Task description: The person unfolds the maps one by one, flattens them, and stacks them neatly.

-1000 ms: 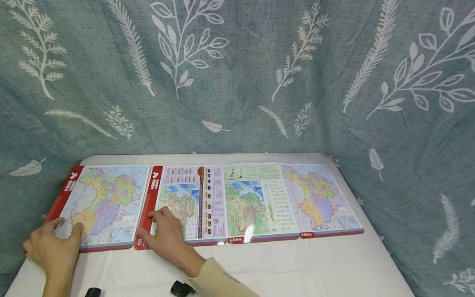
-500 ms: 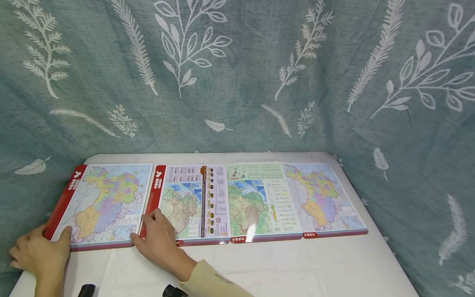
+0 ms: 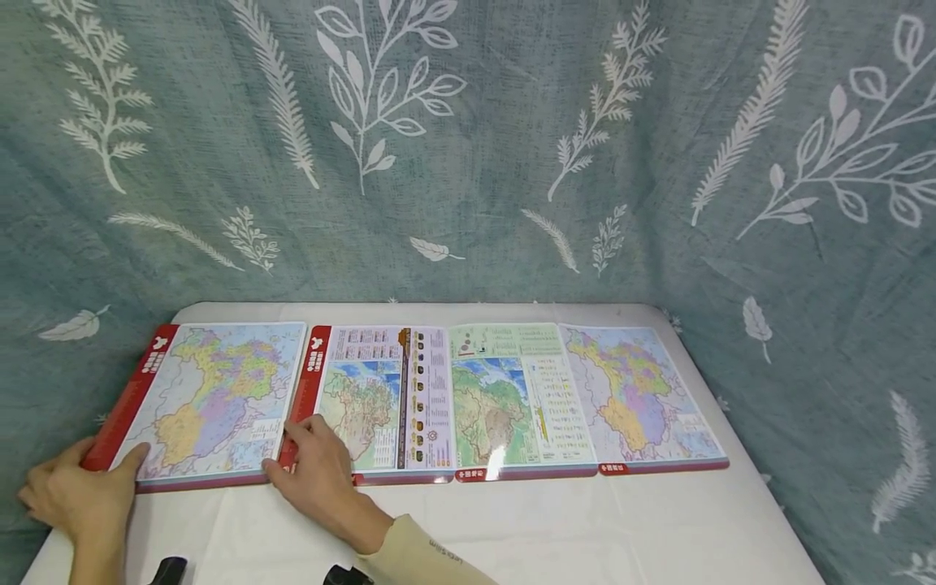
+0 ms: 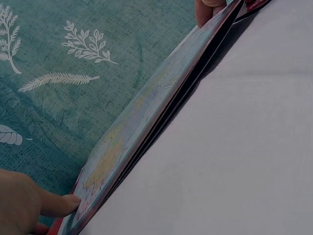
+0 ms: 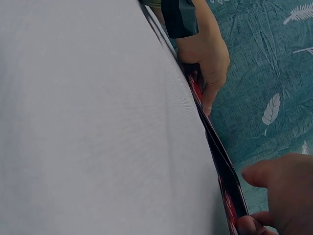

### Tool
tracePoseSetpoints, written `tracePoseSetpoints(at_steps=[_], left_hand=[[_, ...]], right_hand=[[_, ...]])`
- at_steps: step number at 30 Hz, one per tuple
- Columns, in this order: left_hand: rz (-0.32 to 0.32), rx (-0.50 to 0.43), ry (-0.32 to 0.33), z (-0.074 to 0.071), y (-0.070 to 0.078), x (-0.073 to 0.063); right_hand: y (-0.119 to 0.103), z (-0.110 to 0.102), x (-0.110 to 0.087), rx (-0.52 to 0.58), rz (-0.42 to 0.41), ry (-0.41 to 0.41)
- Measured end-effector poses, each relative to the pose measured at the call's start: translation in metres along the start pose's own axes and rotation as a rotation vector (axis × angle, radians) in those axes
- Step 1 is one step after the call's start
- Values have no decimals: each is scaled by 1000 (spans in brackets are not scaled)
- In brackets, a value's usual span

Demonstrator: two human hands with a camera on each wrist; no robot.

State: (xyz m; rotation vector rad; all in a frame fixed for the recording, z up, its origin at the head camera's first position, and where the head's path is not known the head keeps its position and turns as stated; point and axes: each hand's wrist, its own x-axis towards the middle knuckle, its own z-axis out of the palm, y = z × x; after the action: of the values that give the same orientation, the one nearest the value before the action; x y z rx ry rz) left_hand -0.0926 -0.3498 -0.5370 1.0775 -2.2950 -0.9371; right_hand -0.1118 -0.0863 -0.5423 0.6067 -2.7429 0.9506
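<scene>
A folded glossy map point(image 3: 227, 382) with a red left strip lies at the left of the table. My left hand point(image 3: 80, 491) grips its near left corner, thumb on top and the other fingers over the outer edge, partly hidden. With my right hand point(image 3: 322, 475) I pinch its near right corner, beside the red strip of the neighbouring map panel point(image 3: 366, 406). In the left wrist view a dark gap shows under the map's front edge point(image 4: 161, 117), widening toward the right. The right wrist view shows my right thumb point(image 5: 257, 174) above the edge and fingers lower down.
Two more map panels, one green point(image 3: 490, 406) and one pale blue point(image 3: 636, 390), continue the row rightward. White cloth covers the table point(image 3: 585, 528). A teal leaf-patterned curtain point(image 3: 468, 244) hangs behind and at the sides. Black wrist devices point(image 3: 347, 575) show at the bottom.
My right hand has moved left from the neighbouring panel's red strip to the left map's right edge. My left hand has shifted outward along the near left corner. The head view has drifted slightly.
</scene>
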Motion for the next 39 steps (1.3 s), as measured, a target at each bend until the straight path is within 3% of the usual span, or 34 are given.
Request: tracePoseSetpoints(at_steps=[8, 16, 21, 26, 30, 33, 36, 39], left_hand=[[-37, -62, -12, 4, 3, -1], [-30, -69, -31, 2, 3, -1], [-47, -54, -51, 1, 1, 1], [-41, -64, -40, -1, 0, 0], [-30, -67, -29, -2, 0, -3], [-38, -67, -35, -2, 1, -3], [-46, -63, -44, -3, 0, -3], [-46, -52, -47, -3, -1, -2]], right_hand=[[4, 1, -3, -48, -52, 59], [3, 3, -3, 102, -32, 108], [4, 2, -3, 199, -94, 168], [3, 3, -2, 372, -179, 196], [1, 2, -3, 511, -187, 187], [0, 1, -4, 702, -117, 103], [1, 0, -5, 948, 12, -10], [1, 2, -5, 1102, 125, -99]])
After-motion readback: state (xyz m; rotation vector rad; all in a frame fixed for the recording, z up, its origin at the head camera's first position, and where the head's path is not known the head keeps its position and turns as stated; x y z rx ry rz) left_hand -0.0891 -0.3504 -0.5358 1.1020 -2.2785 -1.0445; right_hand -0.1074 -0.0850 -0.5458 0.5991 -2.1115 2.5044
